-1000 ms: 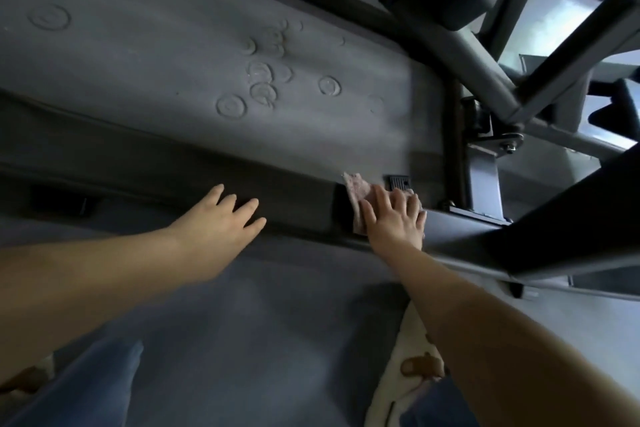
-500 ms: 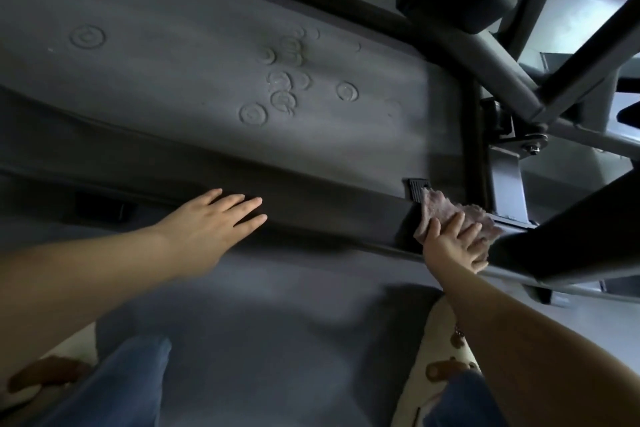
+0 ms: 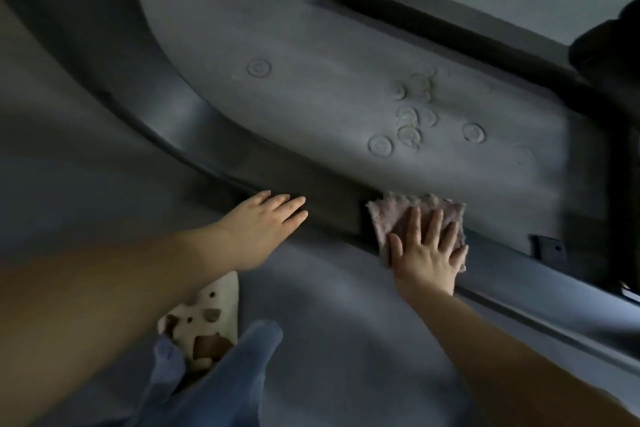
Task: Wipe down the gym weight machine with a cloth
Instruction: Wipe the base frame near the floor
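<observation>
A dark steel base rail (image 3: 332, 204) of the weight machine runs low across the floor from upper left to lower right. On it lies a pinkish cloth (image 3: 388, 215), spread flat. My right hand (image 3: 427, 250) presses it down with straight, spread fingers. My left hand (image 3: 263, 225) lies flat with straight fingers against the rail's near edge, left of the cloth, holding nothing.
Grey rubber floor matting (image 3: 329, 97) with round dents lies beyond the rail. A black bracket (image 3: 549, 248) sits on the rail to the right of the cloth. A dark frame tube (image 3: 398, 15) crosses the top. My cream shoe (image 3: 207, 319) and jeans are below.
My right hand slid the cloth back leftward along the rail from the upright post and now lies flat with spread fingers. The view swung left, hiding the machine's upper frame.
</observation>
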Demonstrator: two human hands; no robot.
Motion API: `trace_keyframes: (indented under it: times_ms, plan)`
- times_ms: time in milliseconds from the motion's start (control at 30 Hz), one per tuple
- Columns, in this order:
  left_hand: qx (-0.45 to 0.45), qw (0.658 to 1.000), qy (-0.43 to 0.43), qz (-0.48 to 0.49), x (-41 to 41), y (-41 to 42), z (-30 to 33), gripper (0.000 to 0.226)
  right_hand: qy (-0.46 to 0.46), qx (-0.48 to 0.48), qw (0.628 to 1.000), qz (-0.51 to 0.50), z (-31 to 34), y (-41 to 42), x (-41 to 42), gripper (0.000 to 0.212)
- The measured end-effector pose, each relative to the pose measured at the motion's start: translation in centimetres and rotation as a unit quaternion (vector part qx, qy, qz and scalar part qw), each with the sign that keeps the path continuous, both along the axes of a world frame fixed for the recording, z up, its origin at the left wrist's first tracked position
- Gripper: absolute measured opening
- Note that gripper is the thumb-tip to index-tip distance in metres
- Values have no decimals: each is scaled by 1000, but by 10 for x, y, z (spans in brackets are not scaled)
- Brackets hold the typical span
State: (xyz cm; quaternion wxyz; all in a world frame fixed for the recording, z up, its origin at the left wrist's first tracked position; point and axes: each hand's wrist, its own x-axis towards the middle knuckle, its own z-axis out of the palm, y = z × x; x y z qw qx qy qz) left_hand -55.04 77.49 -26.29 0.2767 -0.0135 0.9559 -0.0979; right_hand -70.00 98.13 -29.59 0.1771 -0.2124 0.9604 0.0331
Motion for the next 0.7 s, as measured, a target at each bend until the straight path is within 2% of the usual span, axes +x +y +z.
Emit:
trace_keyframes:
  times_ms: [200,467,600,700]
  plan:
    - [5,997,6,71,32,-36,4,67,-20,-3,979,201,2,-81,40,73]
    - [-10,985,51,162,53,-65,-5,54,-39,37,939,340,8,-159,61,85]
    - [-20,976,131,171,59,-76,3,44,-46,42,908,414,11,-187,66,83]
    - [6,980,58,192,69,-81,2,48,-41,59,877,476,12,-203,74,77]
